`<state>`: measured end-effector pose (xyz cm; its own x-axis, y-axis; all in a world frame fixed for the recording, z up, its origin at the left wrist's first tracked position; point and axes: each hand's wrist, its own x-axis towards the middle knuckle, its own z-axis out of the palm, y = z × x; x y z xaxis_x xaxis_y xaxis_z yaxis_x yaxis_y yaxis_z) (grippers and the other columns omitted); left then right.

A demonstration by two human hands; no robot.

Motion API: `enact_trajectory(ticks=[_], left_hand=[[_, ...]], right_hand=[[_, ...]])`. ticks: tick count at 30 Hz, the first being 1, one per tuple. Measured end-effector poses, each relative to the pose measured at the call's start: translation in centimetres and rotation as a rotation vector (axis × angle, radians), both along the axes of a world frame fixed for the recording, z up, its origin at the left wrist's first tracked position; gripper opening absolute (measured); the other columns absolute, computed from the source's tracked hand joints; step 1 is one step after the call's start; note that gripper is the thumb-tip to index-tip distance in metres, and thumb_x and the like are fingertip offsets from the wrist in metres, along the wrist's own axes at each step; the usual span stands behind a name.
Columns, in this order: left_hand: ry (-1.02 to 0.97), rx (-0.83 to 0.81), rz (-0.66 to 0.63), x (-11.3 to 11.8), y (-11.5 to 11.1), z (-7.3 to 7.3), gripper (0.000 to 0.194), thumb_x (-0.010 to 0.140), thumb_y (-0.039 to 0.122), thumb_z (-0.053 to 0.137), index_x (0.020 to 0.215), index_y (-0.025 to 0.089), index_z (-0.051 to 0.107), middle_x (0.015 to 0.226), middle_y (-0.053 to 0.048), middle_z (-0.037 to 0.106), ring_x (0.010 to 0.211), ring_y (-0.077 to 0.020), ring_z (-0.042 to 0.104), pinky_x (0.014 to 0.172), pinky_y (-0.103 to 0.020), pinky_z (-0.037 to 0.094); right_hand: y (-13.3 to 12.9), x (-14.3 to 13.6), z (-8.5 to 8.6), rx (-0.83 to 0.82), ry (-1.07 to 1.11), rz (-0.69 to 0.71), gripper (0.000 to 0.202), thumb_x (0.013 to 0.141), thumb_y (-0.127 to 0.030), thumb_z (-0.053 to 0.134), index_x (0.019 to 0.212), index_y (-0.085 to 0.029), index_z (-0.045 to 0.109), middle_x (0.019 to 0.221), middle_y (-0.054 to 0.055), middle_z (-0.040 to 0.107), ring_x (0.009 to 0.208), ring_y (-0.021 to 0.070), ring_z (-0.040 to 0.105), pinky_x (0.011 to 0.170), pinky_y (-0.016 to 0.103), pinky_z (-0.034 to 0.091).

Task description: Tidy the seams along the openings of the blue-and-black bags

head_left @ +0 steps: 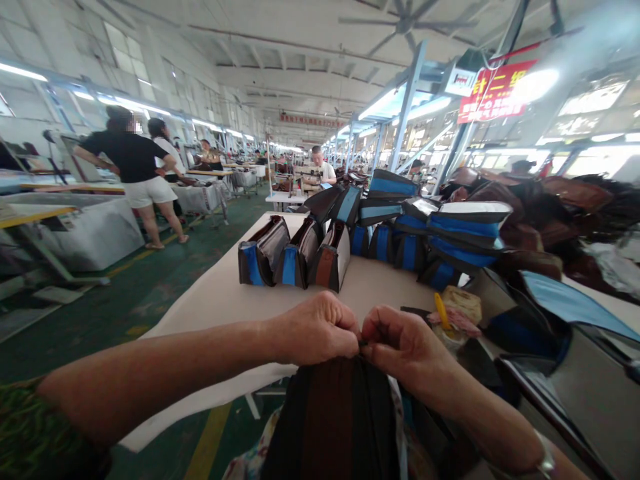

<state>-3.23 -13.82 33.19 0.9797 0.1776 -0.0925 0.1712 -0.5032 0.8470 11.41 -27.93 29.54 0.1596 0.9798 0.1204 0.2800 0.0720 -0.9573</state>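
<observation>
A dark bag with a brown stripe point(327, 413) stands close in front of me, below the table's near edge. At its top end my left hand point(320, 330) and my right hand point(395, 337) meet, fingers pinched together. Between the fingertips a small dark bit shows at the bag's edge; its kind is too small to make out. Just beyond, three bags stand in a row: a blue-striped bag point(260, 257), another blue-striped bag point(295, 260) and a brown-striped bag point(330, 260).
The pale table point(215, 307) carries a stack of blue and grey bags point(465, 227) at the right. Near my right hand lie a yellow-handled tool point(441, 310) and a pink cloth point(463, 321). Open grey bags point(590, 393) crowd the right side. People point(133, 160) stand at the left.
</observation>
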Motion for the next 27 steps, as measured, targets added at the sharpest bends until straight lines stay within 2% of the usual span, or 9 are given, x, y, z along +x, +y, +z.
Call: enact_trajectory(ticks=[4, 7, 9, 11, 14, 20, 22, 24, 27], left_hand=[[-0.031, 0.074, 0.009, 0.0, -0.3, 0.0, 0.012, 0.072, 0.019, 0.056, 0.061, 0.014, 0.058, 0.056, 0.006, 0.039, 0.056, -0.0096, 0.036, 0.051, -0.026, 0.025], [-0.017, 0.089, -0.035, -0.2, -0.3, 0.4, 0.011, 0.073, 0.019, 0.057, 0.070, 0.013, 0.066, 0.060, 0.005, 0.046, 0.060, -0.0103, 0.042, 0.054, -0.025, 0.029], [0.020, 0.073, -0.068, -0.2, -0.1, 0.8, 0.015, 0.076, 0.024, 0.061, 0.076, 0.012, 0.071, 0.061, 0.004, 0.048, 0.060, -0.0108, 0.042, 0.055, -0.024, 0.030], [0.057, 0.033, -0.075, -0.1, 0.2, 1.4, 0.025, 0.081, 0.035, 0.062, 0.073, 0.013, 0.071, 0.059, 0.004, 0.048, 0.059, -0.0112, 0.040, 0.054, -0.025, 0.029], [0.116, -0.043, -0.072, 0.4, 0.7, 1.9, 0.039, 0.086, 0.045, 0.059, 0.064, 0.014, 0.069, 0.058, 0.002, 0.047, 0.060, -0.0119, 0.040, 0.055, -0.026, 0.029], [0.284, -0.105, -0.153, 0.9, 1.2, 1.9, 0.040, 0.075, 0.052, 0.072, 0.062, 0.014, 0.064, 0.056, 0.005, 0.037, 0.055, -0.0102, 0.028, 0.050, -0.027, 0.019], [0.293, -0.110, -0.191, 0.8, 1.2, 1.9, 0.039, 0.075, 0.052, 0.072, 0.069, 0.014, 0.068, 0.058, 0.004, 0.041, 0.055, -0.0104, 0.031, 0.050, -0.026, 0.020], [0.283, -0.072, -0.209, 0.5, 1.0, 1.9, 0.037, 0.078, 0.050, 0.068, 0.074, 0.013, 0.069, 0.059, 0.004, 0.042, 0.055, -0.0102, 0.031, 0.050, -0.026, 0.020], [0.199, 0.052, -0.235, 0.2, 0.5, 2.0, 0.032, 0.085, 0.043, 0.061, 0.075, 0.014, 0.068, 0.059, 0.004, 0.043, 0.054, -0.0099, 0.033, 0.049, -0.025, 0.023]], right_hand=[[-0.2, 0.0, -0.7, 0.074, -0.123, -0.051, 0.006, 0.083, -0.015, 0.058, 0.082, -0.021, 0.058, 0.069, -0.005, 0.052, 0.063, 0.0122, 0.042, 0.055, 0.026, 0.030], [-0.9, -0.4, -0.9, 0.235, -0.321, -0.066, 0.011, 0.085, -0.011, 0.054, 0.081, -0.021, 0.058, 0.072, -0.003, 0.053, 0.066, 0.0134, 0.045, 0.060, 0.028, 0.034], [-1.5, -0.6, -0.8, 0.349, -0.429, -0.027, 0.013, 0.088, -0.010, 0.050, 0.086, -0.021, 0.057, 0.077, 0.000, 0.055, 0.070, 0.0146, 0.049, 0.063, 0.029, 0.037], [-1.9, -0.7, -0.6, 0.424, -0.499, 0.028, 0.015, 0.092, -0.010, 0.046, 0.094, -0.022, 0.055, 0.083, 0.003, 0.057, 0.075, 0.0160, 0.052, 0.066, 0.029, 0.040], [-2.3, -0.7, -0.4, 0.473, -0.654, 0.075, 0.019, 0.094, -0.007, 0.042, 0.100, -0.022, 0.052, 0.090, 0.006, 0.059, 0.080, 0.0184, 0.053, 0.069, 0.031, 0.043], [-2.9, -0.3, -0.5, 0.513, -0.934, 0.144, 0.030, 0.091, -0.001, 0.040, 0.111, -0.021, 0.050, 0.097, 0.010, 0.062, 0.083, 0.0219, 0.052, 0.070, 0.033, 0.044], [-3.3, -0.1, -0.7, 0.498, -0.886, 0.177, 0.031, 0.092, -0.003, 0.041, 0.115, -0.021, 0.050, 0.104, 0.010, 0.062, 0.089, 0.0223, 0.053, 0.073, 0.034, 0.044], [-3.6, 0.1, -1.0, 0.424, -0.676, 0.165, 0.024, 0.097, -0.010, 0.041, 0.115, -0.023, 0.052, 0.106, 0.008, 0.061, 0.092, 0.0208, 0.054, 0.077, 0.033, 0.044], [-3.7, 0.6, -1.2, 0.245, -0.322, 0.042, 0.018, 0.106, -0.028, 0.038, 0.106, -0.025, 0.056, 0.098, 0.003, 0.060, 0.090, 0.0174, 0.055, 0.079, 0.031, 0.042]])
